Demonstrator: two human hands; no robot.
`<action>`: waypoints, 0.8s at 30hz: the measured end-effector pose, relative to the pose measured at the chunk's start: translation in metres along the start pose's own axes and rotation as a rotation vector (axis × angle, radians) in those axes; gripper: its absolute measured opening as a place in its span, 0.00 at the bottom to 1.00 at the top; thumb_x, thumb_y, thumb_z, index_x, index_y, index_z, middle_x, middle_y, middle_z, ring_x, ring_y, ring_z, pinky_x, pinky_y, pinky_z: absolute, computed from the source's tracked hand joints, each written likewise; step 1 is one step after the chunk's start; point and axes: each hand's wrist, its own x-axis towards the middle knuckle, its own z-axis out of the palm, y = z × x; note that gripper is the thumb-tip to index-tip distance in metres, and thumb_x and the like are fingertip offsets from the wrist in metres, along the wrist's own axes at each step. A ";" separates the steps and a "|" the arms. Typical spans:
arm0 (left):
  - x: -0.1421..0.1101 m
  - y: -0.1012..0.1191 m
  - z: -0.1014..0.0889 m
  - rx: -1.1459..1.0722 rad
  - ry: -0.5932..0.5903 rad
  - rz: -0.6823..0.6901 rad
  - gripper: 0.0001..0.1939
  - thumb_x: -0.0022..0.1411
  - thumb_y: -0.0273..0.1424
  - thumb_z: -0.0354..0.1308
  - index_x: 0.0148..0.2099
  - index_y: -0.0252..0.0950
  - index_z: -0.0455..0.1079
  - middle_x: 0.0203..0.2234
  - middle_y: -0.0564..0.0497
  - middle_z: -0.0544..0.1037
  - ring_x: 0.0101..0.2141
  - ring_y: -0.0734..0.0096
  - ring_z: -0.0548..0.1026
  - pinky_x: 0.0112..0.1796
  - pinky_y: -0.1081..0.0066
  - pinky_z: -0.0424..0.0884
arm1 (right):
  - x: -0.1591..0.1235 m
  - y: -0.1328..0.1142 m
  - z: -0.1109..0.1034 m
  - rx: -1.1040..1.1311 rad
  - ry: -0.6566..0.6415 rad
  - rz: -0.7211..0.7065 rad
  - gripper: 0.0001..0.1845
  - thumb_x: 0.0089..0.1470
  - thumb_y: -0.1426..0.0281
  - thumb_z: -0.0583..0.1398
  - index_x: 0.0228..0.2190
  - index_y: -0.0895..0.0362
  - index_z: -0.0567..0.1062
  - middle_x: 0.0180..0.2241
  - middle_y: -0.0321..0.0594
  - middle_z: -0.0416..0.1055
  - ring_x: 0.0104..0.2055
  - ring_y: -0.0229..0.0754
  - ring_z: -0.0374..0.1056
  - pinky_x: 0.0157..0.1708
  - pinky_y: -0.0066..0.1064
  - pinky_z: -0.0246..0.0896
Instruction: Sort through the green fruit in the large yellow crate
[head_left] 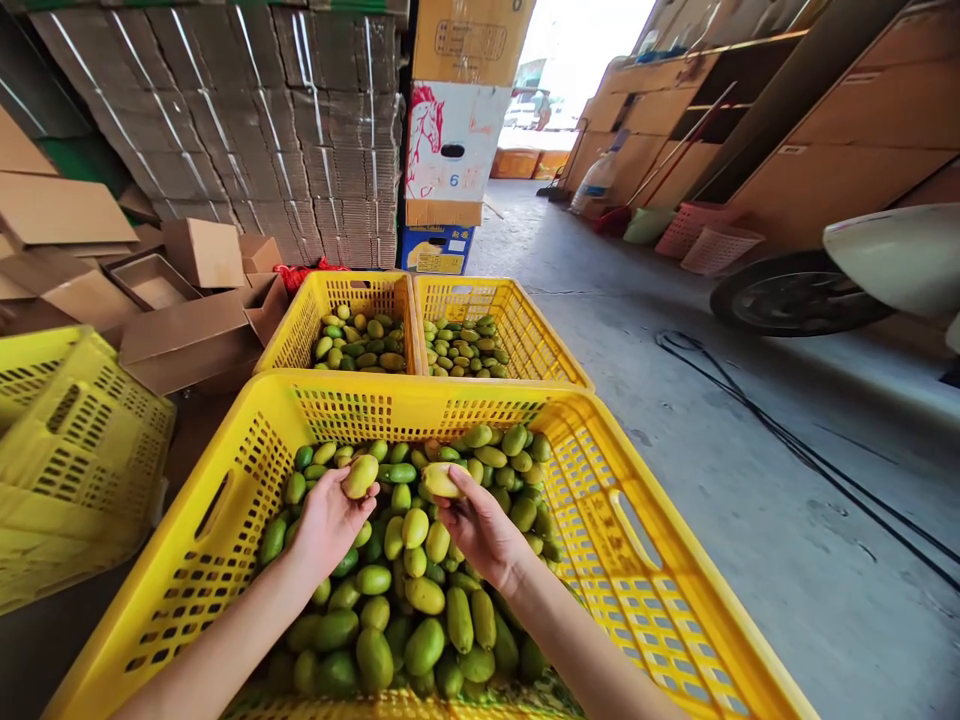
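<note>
My left hand (328, 522) is closed around a plump, oval yellow-green fruit (361, 477), held between thumb and fingers. In my right hand (481, 525) is another pale yellow-green oval fruit (440, 480), with the thumb resting on it. Both hands are over a large yellow plastic crate (600, 500) with perforated walls. Below and around them lies a heap of smooth oval fruits (425, 645), from dark green to yellowish. The exact kind of fruit cannot be told. My hands are apart from each other, and the forearms cover part of the heap.
Beyond the crate stand two smaller yellow crates (502, 290) with similar fruits. Stacked yellow crates (82, 450) stand at left, near loose cardboard boxes (191, 340). Bundled flat cardboard (300, 130) and stacked cartons (457, 140) rise behind. A black cable (780, 430) and a wheel (795, 290) are at right.
</note>
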 end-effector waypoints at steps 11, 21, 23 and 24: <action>0.002 -0.004 -0.002 -0.016 -0.065 0.054 0.09 0.79 0.29 0.55 0.49 0.33 0.76 0.27 0.53 0.74 0.22 0.78 0.69 0.21 0.78 0.66 | -0.004 -0.006 0.004 0.100 0.059 0.146 0.11 0.61 0.66 0.70 0.31 0.58 0.78 0.29 0.41 0.78 0.27 0.34 0.70 0.21 0.19 0.66; -0.008 0.002 0.003 0.074 -0.084 -0.071 0.18 0.80 0.28 0.41 0.47 0.29 0.73 0.26 0.49 0.72 0.22 0.74 0.68 0.19 0.79 0.64 | 0.001 0.003 -0.003 0.045 -0.143 0.077 0.20 0.47 0.69 0.78 0.43 0.55 0.83 0.37 0.39 0.83 0.33 0.39 0.78 0.30 0.25 0.72; -0.007 0.002 0.004 0.070 -0.077 -0.063 0.17 0.80 0.27 0.42 0.45 0.31 0.73 0.26 0.49 0.73 0.22 0.74 0.69 0.19 0.78 0.65 | 0.004 0.006 -0.005 0.018 -0.140 0.027 0.21 0.46 0.69 0.79 0.42 0.55 0.83 0.38 0.39 0.83 0.32 0.37 0.75 0.29 0.24 0.69; -0.007 0.001 0.004 0.068 -0.067 -0.060 0.16 0.80 0.27 0.44 0.43 0.31 0.72 0.26 0.49 0.73 0.22 0.74 0.69 0.19 0.78 0.66 | 0.005 0.007 -0.006 0.006 -0.133 0.001 0.20 0.46 0.68 0.80 0.40 0.56 0.83 0.36 0.39 0.83 0.31 0.36 0.74 0.28 0.23 0.68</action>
